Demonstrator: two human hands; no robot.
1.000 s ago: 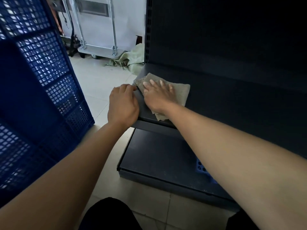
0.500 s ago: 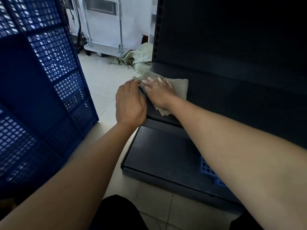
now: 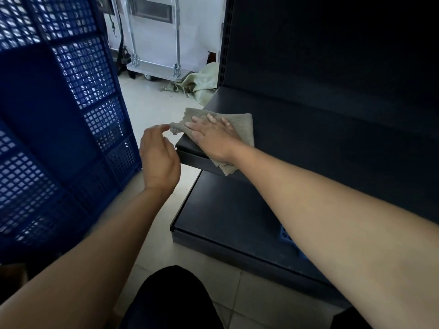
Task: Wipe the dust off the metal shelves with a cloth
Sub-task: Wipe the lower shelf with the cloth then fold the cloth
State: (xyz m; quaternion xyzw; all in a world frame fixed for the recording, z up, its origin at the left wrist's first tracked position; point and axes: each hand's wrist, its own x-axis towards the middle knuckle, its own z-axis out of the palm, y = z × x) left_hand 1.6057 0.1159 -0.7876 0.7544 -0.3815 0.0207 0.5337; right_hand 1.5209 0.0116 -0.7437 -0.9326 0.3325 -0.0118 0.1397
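Observation:
A grey-beige cloth (image 3: 240,128) lies on the front left corner of the dark metal shelf (image 3: 320,143), one end hanging over the front edge. My right hand (image 3: 211,137) presses flat on the cloth with fingers spread. My left hand (image 3: 159,157) hovers just left of the shelf's corner, off the metal, fingers loosely curled. Its index fingertip touches the cloth's left corner, and I cannot tell whether it pinches it. Below is the dark base shelf (image 3: 225,222).
A tall blue perforated plastic crate (image 3: 59,115) stands close on the left. A blue plastic piece (image 3: 286,233) lies on the base shelf under my right arm. A metal trolley (image 3: 154,70) and a greenish sack (image 3: 199,87) sit on the tiled floor behind. My dark-clothed knee (image 3: 166,300) is at the bottom.
My left hand has let go of the shelf's left edge and drawn back, now at the cloth's corner. My right hand stays flat on the cloth, which now sticks out past the corner.

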